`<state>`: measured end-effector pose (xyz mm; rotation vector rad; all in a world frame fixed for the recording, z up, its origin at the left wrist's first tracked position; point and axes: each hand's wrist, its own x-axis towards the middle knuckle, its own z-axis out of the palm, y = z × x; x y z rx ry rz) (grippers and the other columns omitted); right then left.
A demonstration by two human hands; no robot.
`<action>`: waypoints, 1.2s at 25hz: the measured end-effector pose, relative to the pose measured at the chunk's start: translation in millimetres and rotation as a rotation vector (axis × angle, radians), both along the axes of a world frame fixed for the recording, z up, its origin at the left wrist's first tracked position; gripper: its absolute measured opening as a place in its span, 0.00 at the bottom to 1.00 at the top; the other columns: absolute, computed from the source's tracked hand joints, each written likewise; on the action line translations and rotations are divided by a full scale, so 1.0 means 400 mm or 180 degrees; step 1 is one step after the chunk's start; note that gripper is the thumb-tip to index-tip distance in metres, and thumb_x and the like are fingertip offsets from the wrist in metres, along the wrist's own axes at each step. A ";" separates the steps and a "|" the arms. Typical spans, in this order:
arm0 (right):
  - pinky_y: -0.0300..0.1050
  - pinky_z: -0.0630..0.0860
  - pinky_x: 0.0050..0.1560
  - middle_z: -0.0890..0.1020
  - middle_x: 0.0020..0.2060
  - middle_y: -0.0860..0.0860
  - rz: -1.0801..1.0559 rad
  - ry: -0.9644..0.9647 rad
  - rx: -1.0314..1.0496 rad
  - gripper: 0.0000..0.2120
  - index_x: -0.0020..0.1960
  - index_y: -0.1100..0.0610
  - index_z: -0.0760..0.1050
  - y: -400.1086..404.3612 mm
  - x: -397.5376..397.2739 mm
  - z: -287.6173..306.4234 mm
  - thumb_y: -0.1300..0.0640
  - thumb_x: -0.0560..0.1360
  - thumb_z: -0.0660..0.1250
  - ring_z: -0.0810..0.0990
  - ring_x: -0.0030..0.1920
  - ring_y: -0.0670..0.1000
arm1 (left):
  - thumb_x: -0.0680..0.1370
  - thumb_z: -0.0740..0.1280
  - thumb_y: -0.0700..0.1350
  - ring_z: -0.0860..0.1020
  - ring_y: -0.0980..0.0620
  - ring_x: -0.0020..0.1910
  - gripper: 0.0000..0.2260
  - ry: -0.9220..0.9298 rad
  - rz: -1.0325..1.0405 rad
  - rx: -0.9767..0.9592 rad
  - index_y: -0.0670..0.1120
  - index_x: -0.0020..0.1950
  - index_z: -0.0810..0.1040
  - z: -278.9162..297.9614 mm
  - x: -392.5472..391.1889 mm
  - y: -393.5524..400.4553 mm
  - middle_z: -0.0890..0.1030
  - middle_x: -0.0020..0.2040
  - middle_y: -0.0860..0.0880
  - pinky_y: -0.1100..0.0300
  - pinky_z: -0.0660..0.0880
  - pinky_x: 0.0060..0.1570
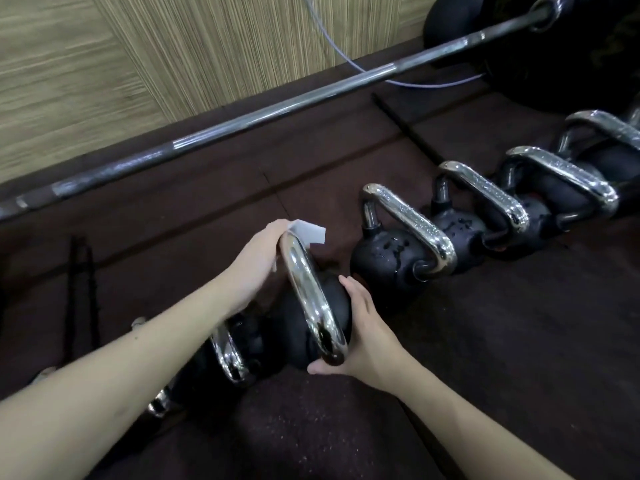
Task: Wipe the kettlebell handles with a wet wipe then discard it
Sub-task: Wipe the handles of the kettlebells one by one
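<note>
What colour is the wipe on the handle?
White; the wet wipe shows best in the head view.

Seven kettlebells stand in one row on the dark floor mat, counted by their chrome handles. Taking the kettlebell in hand as the landmark: four stand to its right, the nearest, then a second, a third and a fourth; two lie to its left, one partly under the forearm, another mostly hidden. One wet wipe sits at the landmark's handle top. One barbell lies beyond it. Two hands, left and right.
</note>
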<state>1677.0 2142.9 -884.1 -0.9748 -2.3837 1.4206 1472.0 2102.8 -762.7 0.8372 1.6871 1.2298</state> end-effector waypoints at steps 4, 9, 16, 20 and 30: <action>0.42 0.57 0.81 0.47 0.83 0.41 0.0023 0.0006 0.0017 0.72 0.84 0.45 0.43 -0.001 0.001 -0.006 0.35 0.54 0.86 0.47 0.84 0.41 | 0.87 0.59 0.46 0.78 0.54 0.60 0.16 0.1402 -0.0276 0.0157 0.52 0.50 0.85 0.015 0.045 -0.034 0.82 0.57 0.51 0.60 0.69 0.65; 0.47 0.59 0.82 0.47 0.83 0.44 0.0017 0.0028 -0.0001 0.61 0.84 0.47 0.43 0.004 0.001 -0.014 0.33 0.63 0.74 0.48 0.84 0.43 | 0.79 0.62 0.48 0.68 0.40 0.76 0.15 0.5270 -0.2744 0.1260 0.47 0.62 0.80 -0.034 0.119 -0.179 0.80 0.63 0.47 0.40 0.54 0.81; 0.46 0.57 0.82 0.46 0.83 0.40 -0.0008 0.0117 0.0076 0.71 0.84 0.43 0.42 0.001 0.001 -0.020 0.31 0.55 0.82 0.45 0.84 0.40 | 0.86 0.53 0.51 0.73 0.46 0.70 0.17 0.4024 -0.2215 0.1180 0.48 0.62 0.78 0.001 -0.008 -0.082 0.79 0.61 0.50 0.41 0.58 0.79; 0.47 0.55 0.83 0.47 0.82 0.39 0.0129 0.0033 0.0175 0.71 0.84 0.43 0.42 0.026 0.030 -0.015 0.32 0.56 0.84 0.47 0.83 0.41 | 0.89 0.54 0.50 0.78 0.56 0.56 0.15 0.2017 -0.1281 0.0071 0.51 0.53 0.79 0.047 -0.033 -0.011 0.79 0.51 0.53 0.48 0.72 0.65; 0.41 0.77 0.63 0.70 0.59 0.39 -0.1418 0.0168 0.1042 0.36 0.64 0.48 0.73 0.208 0.216 -0.018 0.38 0.63 0.83 0.74 0.61 0.39 | 0.85 0.66 0.49 0.79 0.55 0.42 0.14 0.1021 -0.0544 -0.0470 0.42 0.52 0.86 0.050 -0.105 0.108 0.85 0.44 0.46 0.52 0.75 0.50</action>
